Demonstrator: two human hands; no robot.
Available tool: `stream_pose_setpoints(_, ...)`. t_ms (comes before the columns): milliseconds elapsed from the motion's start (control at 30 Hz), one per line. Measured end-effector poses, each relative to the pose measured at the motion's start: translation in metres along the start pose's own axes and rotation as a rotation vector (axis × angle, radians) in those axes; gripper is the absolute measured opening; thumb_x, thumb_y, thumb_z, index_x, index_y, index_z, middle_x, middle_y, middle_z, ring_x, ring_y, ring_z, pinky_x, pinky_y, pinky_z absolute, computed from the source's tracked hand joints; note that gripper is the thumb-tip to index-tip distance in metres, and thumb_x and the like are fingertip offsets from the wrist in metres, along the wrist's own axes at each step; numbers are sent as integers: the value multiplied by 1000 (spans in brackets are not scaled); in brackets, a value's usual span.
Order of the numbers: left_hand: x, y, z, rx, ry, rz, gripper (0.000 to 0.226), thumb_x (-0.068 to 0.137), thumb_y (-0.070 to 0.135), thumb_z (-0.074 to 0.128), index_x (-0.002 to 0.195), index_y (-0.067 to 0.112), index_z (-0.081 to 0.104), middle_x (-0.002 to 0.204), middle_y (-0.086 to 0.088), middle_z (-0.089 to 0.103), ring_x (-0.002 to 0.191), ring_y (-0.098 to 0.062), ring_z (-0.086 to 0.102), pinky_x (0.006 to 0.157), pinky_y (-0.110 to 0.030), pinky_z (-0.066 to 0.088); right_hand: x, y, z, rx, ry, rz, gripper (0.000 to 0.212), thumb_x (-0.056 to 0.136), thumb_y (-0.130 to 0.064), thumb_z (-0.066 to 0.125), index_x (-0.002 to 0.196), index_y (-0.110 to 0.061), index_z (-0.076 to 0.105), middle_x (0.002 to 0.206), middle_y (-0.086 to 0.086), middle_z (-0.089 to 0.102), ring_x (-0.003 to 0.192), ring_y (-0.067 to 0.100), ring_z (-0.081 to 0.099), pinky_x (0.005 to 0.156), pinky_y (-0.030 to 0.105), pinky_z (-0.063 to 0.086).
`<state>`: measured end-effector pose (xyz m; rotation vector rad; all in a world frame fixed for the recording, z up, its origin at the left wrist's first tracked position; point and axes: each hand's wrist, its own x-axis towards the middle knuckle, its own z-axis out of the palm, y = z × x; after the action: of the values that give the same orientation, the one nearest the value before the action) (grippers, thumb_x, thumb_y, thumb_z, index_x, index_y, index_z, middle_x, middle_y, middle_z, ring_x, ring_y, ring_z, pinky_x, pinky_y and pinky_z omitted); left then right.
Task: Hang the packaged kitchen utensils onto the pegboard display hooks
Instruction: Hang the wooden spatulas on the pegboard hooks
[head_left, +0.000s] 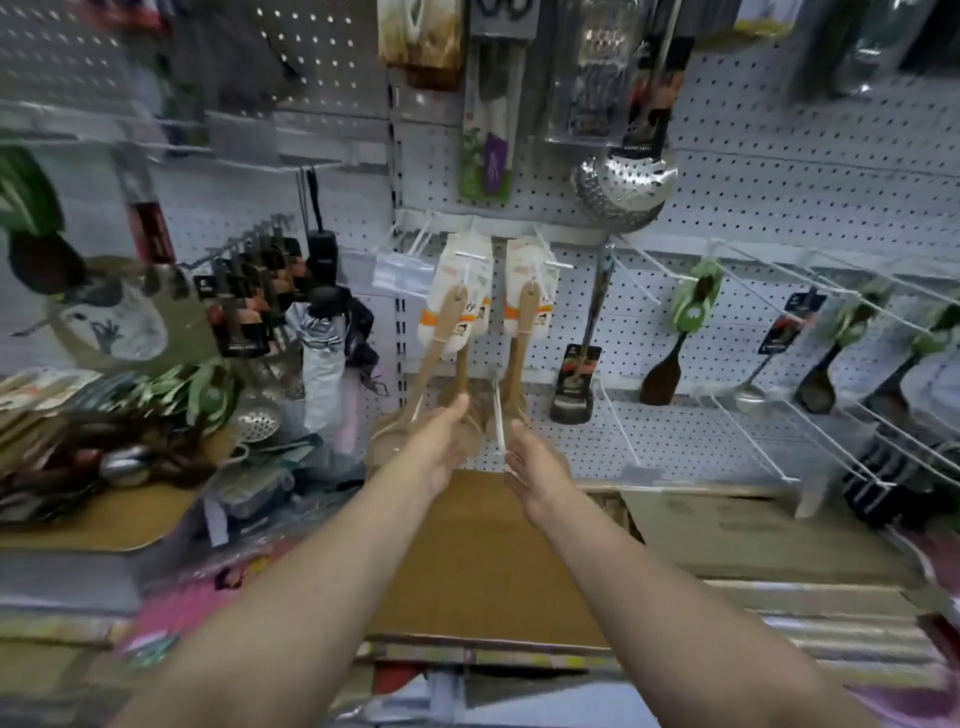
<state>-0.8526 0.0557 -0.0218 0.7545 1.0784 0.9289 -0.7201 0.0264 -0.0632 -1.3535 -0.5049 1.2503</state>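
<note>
Wooden spoons (447, 332) hang packaged on pegboard hooks (470, 255); our left hand (441, 441) and right hand (535, 467), fingers relaxed, holding nothing, steady their lower ends, likely settling them.

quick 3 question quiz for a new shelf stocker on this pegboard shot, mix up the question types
1. True or false: the packaged wooden spoons already hang from hooks on the pegboard.
2. Multiple choice: which item hangs above and to the right of those spoons? A) a perforated metal skimmer B) a frying pan C) a kettle
3. Short answer: where are the left hand and right hand?

Key
1. True: their card headers sit on white hooks.
2. A
3. Both reach up to the lower ends of the hanging spoons; blur hides whether either one grips.
</note>
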Motion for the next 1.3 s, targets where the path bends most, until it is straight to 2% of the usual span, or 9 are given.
stream_pose_setpoints(67, -24, -14, -24, -43, 44, -15, 52, 86, 39, 74, 129, 15, 57, 131, -9, 55, 103, -19, 57, 104, -37, 46, -24, 15, 9, -29, -44, 30, 35, 92, -39, 70, 120, -20, 62, 133, 5, 61, 123, 24, 55, 108, 42, 43)
stream_pose_setpoints(133, -46, -25, -49, -85, 94, -34, 40, 87, 34, 75, 117, 15, 58, 128, -7, 53, 117, -22, 55, 107, -38, 46, -47, 31, 22, -55, -100, 59, 52, 93, -40, 67, 138, -16, 54, 141, 7, 56, 130, 25, 50, 108, 41, 40)
stream_pose_setpoints(267, -82, -33, -102, -122, 198, 2, 62, 87, 31, 76, 139, 9, 50, 134, -1, 52, 123, -21, 51, 101, -35, 48, -89, 61, 61, -74, -189, 124, 57, 93, -40, 67, 142, -16, 51, 144, 9, 53, 127, 24, 49, 109, 42, 39)
stream_pose_setpoints(400, -114, -25, -162, -185, 285, 13, 28, 94, 23, 69, 116, 10, 59, 100, -1, 54, 88, -15, 56, 76, -31, 49, -122, 82, 113, -136, -288, 174, 53, 93, -41, 66, 139, -17, 55, 136, 8, 56, 113, 20, 52, 100, 39, 42)
stream_pose_setpoints(567, -138, -6, -244, -274, 357, 21, 14, 97, 24, 63, 107, 14, 63, 138, -12, 54, 118, -22, 56, 69, -26, 45, -154, 97, 189, -188, -394, 217, 43, 97, -37, 60, 132, -13, 57, 115, 5, 60, 107, 20, 52, 88, 33, 45)
stream_pose_setpoints(633, -141, 3, -284, -333, 403, 47, 23, 96, 25, 64, 116, 12, 62, 152, -14, 43, 139, -25, 44, 80, -30, 46, -162, 106, 225, -206, -430, 224, 47, 98, -38, 59, 135, -10, 55, 126, 8, 58, 117, 23, 52, 88, 33, 47)
stream_pose_setpoints(733, -145, 21, -343, -377, 456, 86, 40, 94, 26, 67, 128, 9, 55, 152, -10, 42, 135, -22, 46, 99, -32, 45, -166, 124, 285, -222, -441, 233, 48, 97, -41, 60, 133, -11, 55, 145, 10, 52, 135, 26, 45, 103, 39, 38)
stream_pose_setpoints(867, -156, 50, -428, -397, 480, 82, 35, 95, 21, 67, 122, 3, 57, 147, -11, 46, 123, -25, 54, 90, -33, 49, -181, 150, 370, -239, -443, 241, 58, 97, -42, 61, 145, -13, 49, 149, 8, 49, 139, 23, 43, 108, 42, 37)
stream_pose_setpoints(1300, -125, 113, -651, -374, 498, 104, 58, 92, 19, 72, 142, 3, 47, 152, -19, 42, 141, -29, 41, 104, -34, 42, -199, 229, 579, -195, -450, 288, 49, 93, -37, 66, 133, -10, 59, 139, 9, 56, 130, 24, 49, 109, 44, 41)
